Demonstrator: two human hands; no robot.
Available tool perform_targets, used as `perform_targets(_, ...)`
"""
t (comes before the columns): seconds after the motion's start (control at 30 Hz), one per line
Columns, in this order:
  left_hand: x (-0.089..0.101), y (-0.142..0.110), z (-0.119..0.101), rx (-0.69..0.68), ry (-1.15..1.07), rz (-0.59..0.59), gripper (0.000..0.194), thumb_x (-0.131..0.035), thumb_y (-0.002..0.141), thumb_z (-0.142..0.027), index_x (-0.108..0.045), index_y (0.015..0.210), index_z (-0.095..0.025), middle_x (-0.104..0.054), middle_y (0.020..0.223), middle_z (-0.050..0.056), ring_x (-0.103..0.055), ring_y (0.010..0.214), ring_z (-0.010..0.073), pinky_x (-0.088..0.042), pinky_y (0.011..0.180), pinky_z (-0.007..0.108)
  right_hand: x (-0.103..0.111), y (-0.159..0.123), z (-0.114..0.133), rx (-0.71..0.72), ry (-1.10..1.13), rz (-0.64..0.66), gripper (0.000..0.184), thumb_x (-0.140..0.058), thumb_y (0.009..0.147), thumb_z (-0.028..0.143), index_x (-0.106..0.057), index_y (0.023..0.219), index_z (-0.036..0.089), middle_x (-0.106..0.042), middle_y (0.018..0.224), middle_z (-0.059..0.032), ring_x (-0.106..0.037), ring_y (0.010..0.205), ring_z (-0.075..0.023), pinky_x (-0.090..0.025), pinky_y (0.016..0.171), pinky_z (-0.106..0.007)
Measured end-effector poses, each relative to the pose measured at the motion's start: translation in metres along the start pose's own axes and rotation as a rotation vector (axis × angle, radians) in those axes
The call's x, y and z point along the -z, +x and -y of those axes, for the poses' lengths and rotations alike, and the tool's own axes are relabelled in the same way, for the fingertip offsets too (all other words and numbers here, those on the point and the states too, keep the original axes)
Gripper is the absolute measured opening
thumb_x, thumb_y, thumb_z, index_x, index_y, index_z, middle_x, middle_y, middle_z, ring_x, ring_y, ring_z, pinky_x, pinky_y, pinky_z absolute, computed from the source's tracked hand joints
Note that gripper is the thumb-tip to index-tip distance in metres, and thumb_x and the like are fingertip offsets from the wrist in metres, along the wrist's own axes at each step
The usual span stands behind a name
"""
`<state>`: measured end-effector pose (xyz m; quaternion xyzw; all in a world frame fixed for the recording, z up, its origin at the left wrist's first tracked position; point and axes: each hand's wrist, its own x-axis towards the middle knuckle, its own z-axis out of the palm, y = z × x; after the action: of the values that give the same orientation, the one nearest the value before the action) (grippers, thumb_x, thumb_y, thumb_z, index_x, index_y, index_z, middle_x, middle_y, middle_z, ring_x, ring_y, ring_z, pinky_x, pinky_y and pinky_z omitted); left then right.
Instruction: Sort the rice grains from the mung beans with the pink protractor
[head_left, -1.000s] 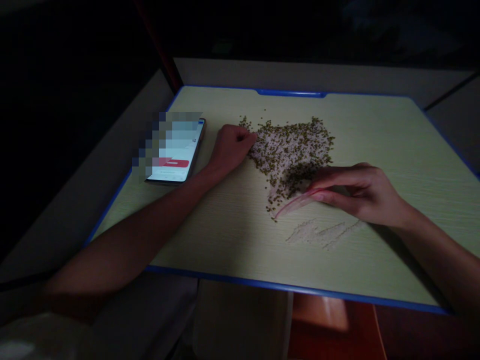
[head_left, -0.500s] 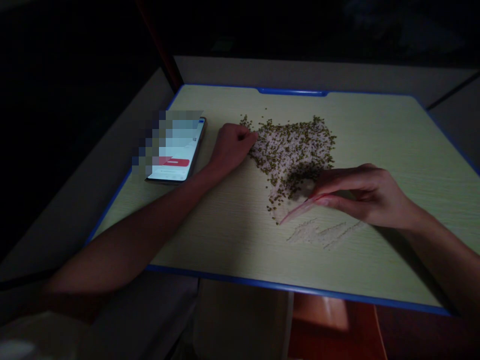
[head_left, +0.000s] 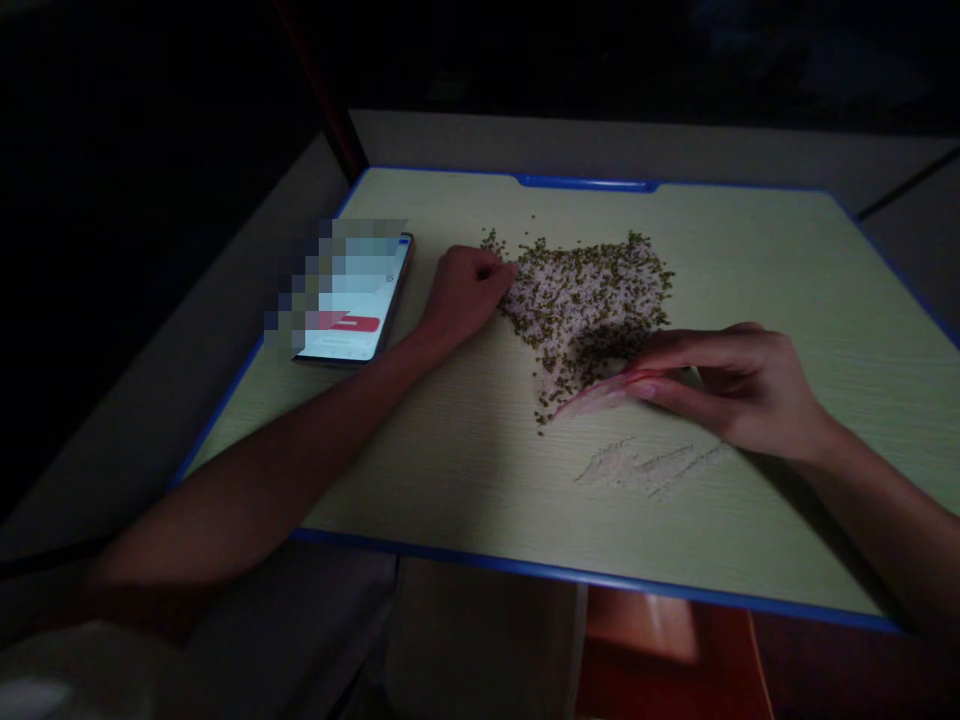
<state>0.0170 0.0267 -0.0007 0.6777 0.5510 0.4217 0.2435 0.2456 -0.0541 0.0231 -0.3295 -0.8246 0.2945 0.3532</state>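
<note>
A layer of small green beans (head_left: 645,260) mixed with pale, rice-like grains (head_left: 570,290) lies on a light wood-grain tabletop. At its left edge rests my left hand (head_left: 466,290), curled closed with thumb and finger pressed together; whether anything is between them is hidden. My right hand (head_left: 731,385) pinches a thin, see-through plastic piece (head_left: 600,395) with a pinkish edge. The plastic slants down to the left, its tip beside the near corner of the beans. A thin pale streak of fine grains (head_left: 637,468) lies below this hand.
A phone (head_left: 352,300) with a lit screen lies at the left. The tabletop has a blue rim (head_left: 600,577) and a raised blue strip (head_left: 585,184) at the far side. Something orange (head_left: 667,650) shows below the near edge.
My right hand and the plastic piece have shifted slightly away from me. A few beans at the near corner have moved the same way. My left hand has stayed put.
</note>
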Motion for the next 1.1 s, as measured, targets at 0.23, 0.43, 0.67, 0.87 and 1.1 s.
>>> perform_targets(0.23, 0.0008, -0.0001, -0.0013, -0.006, 0.004, 0.006, 0.038, -0.052, 0.074, -0.020, -0.030, 0.042, -0.018, -0.023, 0.047, -0.005, -0.026, 0.050, 0.0067, -0.027, 0.053, 0.024, -0.0001, -0.0009, 0.0018, -0.018, -0.028, 0.014, 0.012, -0.065, 0.073, 0.011, -0.068, 0.081, 0.018, -0.071, 0.074, 0.0019, -0.063, 0.063, -0.0055, -0.046, 0.056, -0.012)
perform_targets(0.43, 0.0015, -0.0014, -0.0029, 0.012, -0.009, 0.002, 0.034, -0.052, 0.073, -0.021, -0.034, 0.045, -0.018, -0.023, 0.047, -0.005, -0.028, 0.051, 0.0074, -0.028, 0.053, 0.024, -0.0017, 0.0015, 0.0026, -0.019, -0.064, 0.041, 0.008, -0.063, 0.076, 0.014, -0.068, 0.082, 0.016, -0.071, 0.074, -0.0006, -0.063, 0.062, -0.0074, -0.046, 0.055, -0.015)
perform_targets(0.67, 0.0005, -0.0008, -0.0018, 0.027, -0.010, 0.007, 0.034, -0.052, 0.073, -0.020, -0.034, 0.045, -0.017, -0.023, 0.049, -0.004, -0.031, 0.053, 0.0077, -0.030, 0.056, 0.024, 0.0019, 0.0026, 0.0048, 0.050, -0.049, 0.124, 0.017, -0.063, 0.076, 0.011, -0.067, 0.085, 0.024, -0.070, 0.075, 0.0014, -0.064, 0.064, -0.0095, -0.047, 0.056, -0.018)
perform_targets(0.87, 0.0003, -0.0002, -0.0017, 0.029, -0.001, 0.010, 0.034, -0.053, 0.073, -0.019, -0.034, 0.046, -0.017, -0.022, 0.050, -0.005, -0.032, 0.054, 0.0079, -0.032, 0.058, 0.024, -0.0015, 0.0018, 0.0042, 0.009, -0.085, 0.079, 0.014, -0.063, 0.076, 0.014, -0.068, 0.084, 0.024, -0.071, 0.074, 0.0011, -0.064, 0.062, -0.0106, -0.047, 0.051, -0.020)
perform_targets(1.1, 0.0000, -0.0001, -0.0008, 0.021, -0.017, 0.006, 0.033, -0.052, 0.073, -0.020, -0.035, 0.046, -0.018, -0.024, 0.049, -0.005, -0.032, 0.054, 0.0083, -0.030, 0.057, 0.025, -0.0058, 0.0030, 0.0063, 0.013, -0.117, 0.046, 0.010, -0.062, 0.077, 0.016, -0.068, 0.082, 0.022, -0.070, 0.072, 0.0002, -0.063, 0.061, -0.0112, -0.046, 0.051, -0.021)
